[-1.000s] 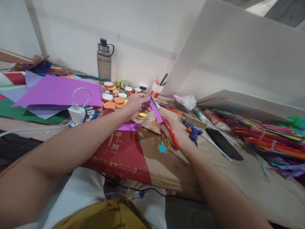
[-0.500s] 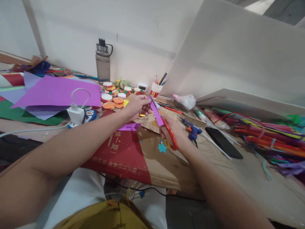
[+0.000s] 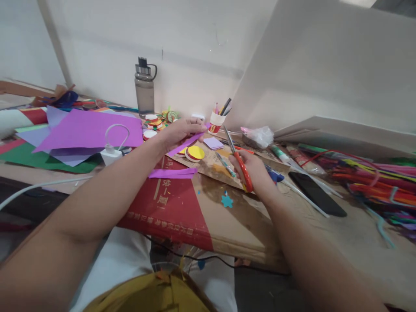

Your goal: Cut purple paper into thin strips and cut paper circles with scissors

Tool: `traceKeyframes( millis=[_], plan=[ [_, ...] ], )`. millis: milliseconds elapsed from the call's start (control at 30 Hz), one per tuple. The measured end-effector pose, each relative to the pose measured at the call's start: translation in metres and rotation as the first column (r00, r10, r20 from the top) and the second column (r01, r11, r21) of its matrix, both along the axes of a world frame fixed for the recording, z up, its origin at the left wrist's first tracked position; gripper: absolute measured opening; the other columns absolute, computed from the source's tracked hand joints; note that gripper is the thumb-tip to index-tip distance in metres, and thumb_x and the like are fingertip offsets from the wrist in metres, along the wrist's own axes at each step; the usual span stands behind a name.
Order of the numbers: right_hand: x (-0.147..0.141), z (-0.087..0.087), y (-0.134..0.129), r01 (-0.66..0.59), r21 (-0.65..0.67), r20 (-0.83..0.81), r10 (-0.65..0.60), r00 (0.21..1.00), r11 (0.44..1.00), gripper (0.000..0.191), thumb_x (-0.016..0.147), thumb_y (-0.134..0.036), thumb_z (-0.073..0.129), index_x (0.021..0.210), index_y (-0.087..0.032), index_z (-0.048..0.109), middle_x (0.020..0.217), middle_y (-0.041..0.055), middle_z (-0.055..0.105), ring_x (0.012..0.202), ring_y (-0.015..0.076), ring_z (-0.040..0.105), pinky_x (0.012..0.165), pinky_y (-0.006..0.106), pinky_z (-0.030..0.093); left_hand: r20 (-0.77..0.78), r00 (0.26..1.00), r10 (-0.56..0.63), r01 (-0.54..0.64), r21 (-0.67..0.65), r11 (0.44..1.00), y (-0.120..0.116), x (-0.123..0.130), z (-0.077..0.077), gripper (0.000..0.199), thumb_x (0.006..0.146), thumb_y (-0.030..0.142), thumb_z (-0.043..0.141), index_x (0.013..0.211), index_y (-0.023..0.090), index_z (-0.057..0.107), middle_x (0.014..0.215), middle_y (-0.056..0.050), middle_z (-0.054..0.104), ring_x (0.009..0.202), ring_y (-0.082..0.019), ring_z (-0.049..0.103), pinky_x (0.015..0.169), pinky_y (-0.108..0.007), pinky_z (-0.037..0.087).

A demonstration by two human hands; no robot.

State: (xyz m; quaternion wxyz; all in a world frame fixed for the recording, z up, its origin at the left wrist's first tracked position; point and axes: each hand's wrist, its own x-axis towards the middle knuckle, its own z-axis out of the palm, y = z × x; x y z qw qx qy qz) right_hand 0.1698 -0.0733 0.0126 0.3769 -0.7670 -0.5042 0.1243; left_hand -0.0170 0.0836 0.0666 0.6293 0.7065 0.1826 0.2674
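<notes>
Between the fingertips of my left hand is a purple paper strip, slanting down to the left above the cardboard. My right hand grips red-handled scissors, blades pointing up and away from the strip. More purple strips lie on the red part of the cardboard. Below my left hand sit round discs with a yellow top. A pen-like tool and a small stack of lilac paper squares rest between my hands. Nearer me is a blue snowflake-shaped cutout.
A water bottle and a paper cup of pens stand by the wall. Large purple sheets and a white charger are at left. A black phone and colourful pipe cleaners lie at right.
The scissors have moved right, away from the purple paper. My left hand has turned the strip so that it slants down to the left. The yellow-topped discs and pen-like tool are now uncovered.
</notes>
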Motion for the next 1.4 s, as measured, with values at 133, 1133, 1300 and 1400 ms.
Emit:
traceKeyframes(
  millis=[133, 1133, 1300, 1400],
  plan=[
    [0.014, -0.002, 0.004, 0.153, -0.138, 0.369, -0.093, 0.925, 0.979, 0.03, 0.09, -0.038, 0.054, 0.105, -0.017, 0.07, 0.092, 0.0136, 0.073, 0.087, 0.0265, 0.068, 0.073, 0.033, 0.047, -0.317, 0.936, -0.155, 0.257, 0.314, 0.914, 0.003, -0.009, 0.003, 0.017, 0.074, 0.031, 0.072, 0.071, 0.016, 0.067, 0.064, -0.001, 0.066, 0.054, -0.007, 0.054, 0.054, -0.019, 0.037],
    [0.01, -0.022, 0.019, -0.188, -0.003, 0.529, 0.161, 0.833, 0.982, 0.029, 0.092, -0.024, 0.057, 0.116, -0.014, 0.07, 0.111, 0.0147, 0.066, 0.108, 0.0256, 0.06, 0.096, 0.039, 0.047, -0.838, 0.525, 0.145, 0.611, 0.49, 0.621, 0.021, -0.008, -0.008, 0.028, 0.072, 0.048, 0.068, 0.078, 0.022, 0.077, 0.073, -0.003, 0.072, 0.067, -0.014, 0.06, 0.06, -0.025, 0.034],
    [-0.013, -0.023, 0.027, -0.269, -0.172, 0.547, 0.319, 0.774, 0.948, 0.03, 0.093, -0.018, 0.055, 0.121, -0.013, 0.066, 0.123, 0.0154, 0.061, 0.116, 0.0243, 0.056, 0.101, 0.036, 0.043, -0.735, 0.637, 0.234, 0.49, 0.62, 0.613, 0.018, -0.004, -0.009, 0.031, 0.076, 0.047, 0.064, 0.074, 0.019, 0.074, 0.066, -0.003, 0.068, 0.06, -0.013, 0.055, 0.058, -0.026, 0.032],
    [-0.024, -0.022, 0.035, -0.267, -0.287, 0.551, 0.387, 0.74, 0.92, 0.024, 0.095, -0.016, 0.051, 0.11, -0.012, 0.069, 0.118, 0.0151, 0.062, 0.108, 0.0225, 0.058, 0.096, 0.032, 0.044, -0.489, 0.785, 0.382, 0.214, 0.791, 0.574, 0.014, 0.001, -0.014, 0.027, 0.081, 0.038, 0.06, 0.069, 0.017, 0.071, 0.064, -0.004, 0.066, 0.06, -0.014, 0.053, 0.061, -0.028, 0.033]
  ],
)
